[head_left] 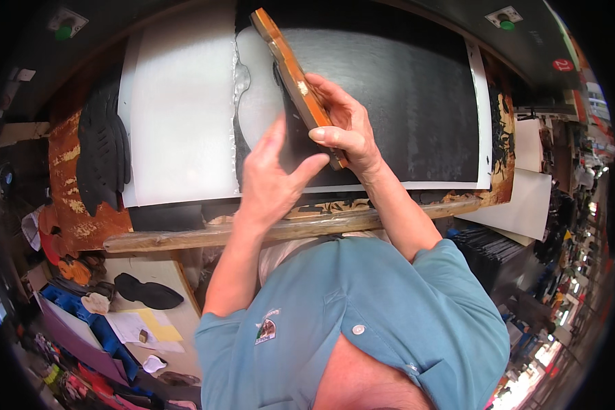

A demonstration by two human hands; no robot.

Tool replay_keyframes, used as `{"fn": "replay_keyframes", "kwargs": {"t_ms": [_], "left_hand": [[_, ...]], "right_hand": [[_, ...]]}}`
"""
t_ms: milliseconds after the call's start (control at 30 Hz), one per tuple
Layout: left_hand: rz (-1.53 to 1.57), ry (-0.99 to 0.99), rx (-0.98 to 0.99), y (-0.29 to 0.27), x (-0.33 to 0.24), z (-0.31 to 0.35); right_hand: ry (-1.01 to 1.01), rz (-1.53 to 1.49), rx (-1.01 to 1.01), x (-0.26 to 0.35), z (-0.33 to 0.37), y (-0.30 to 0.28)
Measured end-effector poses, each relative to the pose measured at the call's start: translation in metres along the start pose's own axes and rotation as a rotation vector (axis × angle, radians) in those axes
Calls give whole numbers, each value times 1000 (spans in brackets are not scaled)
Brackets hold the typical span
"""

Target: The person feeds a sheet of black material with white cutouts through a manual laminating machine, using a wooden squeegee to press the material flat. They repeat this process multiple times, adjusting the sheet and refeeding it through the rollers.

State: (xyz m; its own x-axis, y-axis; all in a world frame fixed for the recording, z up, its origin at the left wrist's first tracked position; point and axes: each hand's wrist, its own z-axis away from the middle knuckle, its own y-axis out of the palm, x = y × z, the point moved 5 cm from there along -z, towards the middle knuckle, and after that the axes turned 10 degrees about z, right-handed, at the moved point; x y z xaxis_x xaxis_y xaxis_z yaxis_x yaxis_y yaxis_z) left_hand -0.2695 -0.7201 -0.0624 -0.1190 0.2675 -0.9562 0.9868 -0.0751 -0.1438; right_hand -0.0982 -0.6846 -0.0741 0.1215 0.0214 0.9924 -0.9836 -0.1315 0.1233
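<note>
My right hand [348, 126] is wrapped round the lower part of an orange-edged, sole-shaped cutting die [294, 75], tilted up on its edge above the work surface. Just left of the die, my left hand [272, 174] has its thumb and fingers spread, slightly blurred. Against the die's left side is a dark strip [280, 78]; I cannot tell whether it is a cut piece. Beneath both hands lies a black sheet [417, 116] on a white board [178, 109], with a curved cut-out along the sheet's left edge.
Black sole-shaped pieces [102, 147] are stacked at the left on the worn orange-brown bed [65, 174]. A wooden bar [184, 238] runs along the near edge. Green buttons [63, 31] sit on the machine's overhead beam. Dark sheets [488, 249] are piled at right.
</note>
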Motion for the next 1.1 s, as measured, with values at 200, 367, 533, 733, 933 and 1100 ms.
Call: {"fn": "replay_keyframes", "kwargs": {"t_ms": [200, 367, 533, 733, 933, 1100], "left_hand": [[125, -300, -384, -63, 48, -8], [-61, -43, -667, -210, 63, -3], [-671, 8, -829, -330, 87, -23], [-1132, 156, -710, -300, 91, -21], [-440, 116, -383, -141, 52, -3], [-90, 174, 100, -21, 16, 74]], "right_hand": [[-20, -209, 10, 4, 0, -15], [-61, -92, -26, 13, 12, -30], [-223, 619, -148, 21, 29, -38], [-355, 1278, -212, 6, 23, -18], [-384, 1271, -230, 0, 24, -23], [-464, 1201, -290, -8, 31, -25]]}}
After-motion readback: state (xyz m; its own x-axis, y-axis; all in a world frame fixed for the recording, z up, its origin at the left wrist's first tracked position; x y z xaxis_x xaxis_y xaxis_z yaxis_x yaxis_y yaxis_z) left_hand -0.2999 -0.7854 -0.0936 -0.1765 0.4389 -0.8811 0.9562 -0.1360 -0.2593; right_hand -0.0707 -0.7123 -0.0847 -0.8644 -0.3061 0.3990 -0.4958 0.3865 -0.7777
